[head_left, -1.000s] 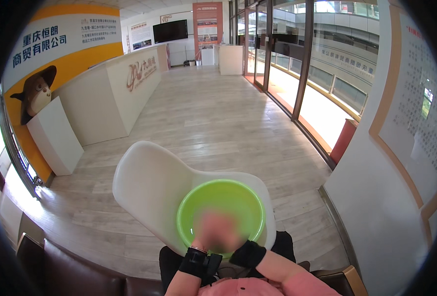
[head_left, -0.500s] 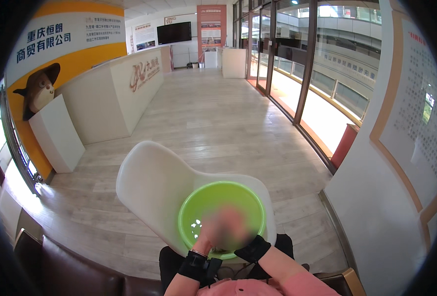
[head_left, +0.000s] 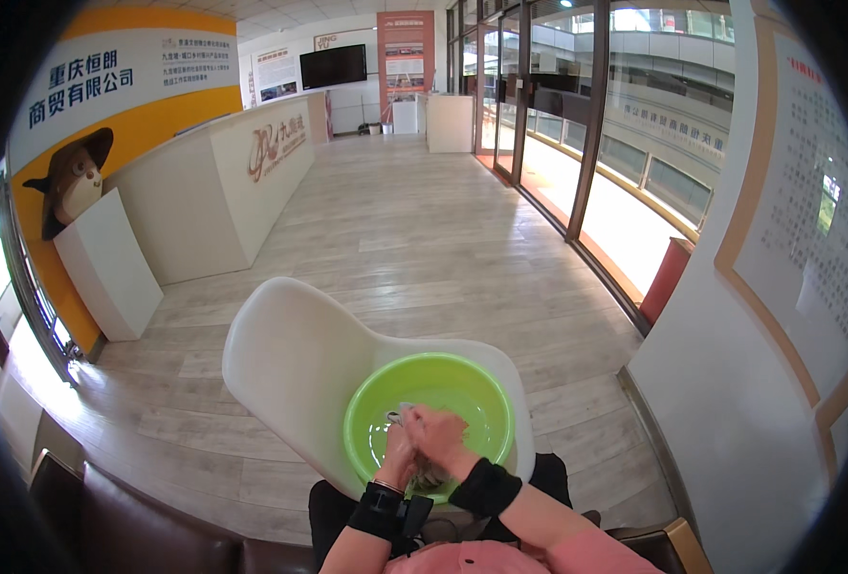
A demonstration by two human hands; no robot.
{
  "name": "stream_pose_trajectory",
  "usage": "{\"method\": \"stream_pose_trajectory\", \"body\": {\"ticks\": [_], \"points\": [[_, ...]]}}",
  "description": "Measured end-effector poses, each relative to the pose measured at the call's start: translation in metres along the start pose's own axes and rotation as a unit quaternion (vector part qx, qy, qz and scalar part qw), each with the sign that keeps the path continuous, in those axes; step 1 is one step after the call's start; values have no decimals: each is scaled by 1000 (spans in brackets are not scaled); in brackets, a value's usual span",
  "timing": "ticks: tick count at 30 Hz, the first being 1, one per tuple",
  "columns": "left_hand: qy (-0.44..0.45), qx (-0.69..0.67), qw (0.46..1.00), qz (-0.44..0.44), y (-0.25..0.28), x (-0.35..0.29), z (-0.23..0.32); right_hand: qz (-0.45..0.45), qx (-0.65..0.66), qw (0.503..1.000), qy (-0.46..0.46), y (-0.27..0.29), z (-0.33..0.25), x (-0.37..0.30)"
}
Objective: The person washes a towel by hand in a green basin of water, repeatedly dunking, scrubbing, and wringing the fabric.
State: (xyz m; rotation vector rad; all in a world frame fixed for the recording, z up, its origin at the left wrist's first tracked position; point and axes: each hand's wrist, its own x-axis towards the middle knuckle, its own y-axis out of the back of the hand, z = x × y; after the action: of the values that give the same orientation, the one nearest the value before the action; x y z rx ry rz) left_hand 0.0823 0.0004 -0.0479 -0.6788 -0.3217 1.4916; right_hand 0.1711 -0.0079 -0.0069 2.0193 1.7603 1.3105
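On the chair [head_left: 295, 335], a green basin [head_left: 376, 394] is set close to the seat's right edge, with a narrow strip of seat left past its far rim. Toward the basin's near rim, a grey-brown bundle [head_left: 429, 475] is gripped by the right hand [head_left: 437, 438], its fingers curled, and the left hand [head_left: 401, 450] is pressed against it, though how the left fingers are closed cannot be told; more room is left toward the far rim. Beyond the chair's far edge, open floor [head_left: 395, 230] is seen, bounded at right by a wall [head_left: 701, 383].
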Motion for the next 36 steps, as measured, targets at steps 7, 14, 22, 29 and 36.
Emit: {"method": "stream_pose_trajectory", "body": {"ticks": [7, 14, 22, 29, 36], "points": [[-14, 24, 1000, -14, 9, 3, -5, 60, 23, 998, -5, -5, 3, 4], [-18, 58, 997, 40, -11, -1, -5, 53, -44, 994, -82, -8, 35, 13], [60, -29, 997, -31, -17, -15, 8, 36, 9, 998, -50, -9, 5, -7], [-30, 57, 998, 22, -16, -3, -8, 25, -17, 989, -146, -2, 54, 5], [-78, 113, 990, 20, -8, -7, 4, 63, 130, 985, -91, 3, 7, -7]]}}
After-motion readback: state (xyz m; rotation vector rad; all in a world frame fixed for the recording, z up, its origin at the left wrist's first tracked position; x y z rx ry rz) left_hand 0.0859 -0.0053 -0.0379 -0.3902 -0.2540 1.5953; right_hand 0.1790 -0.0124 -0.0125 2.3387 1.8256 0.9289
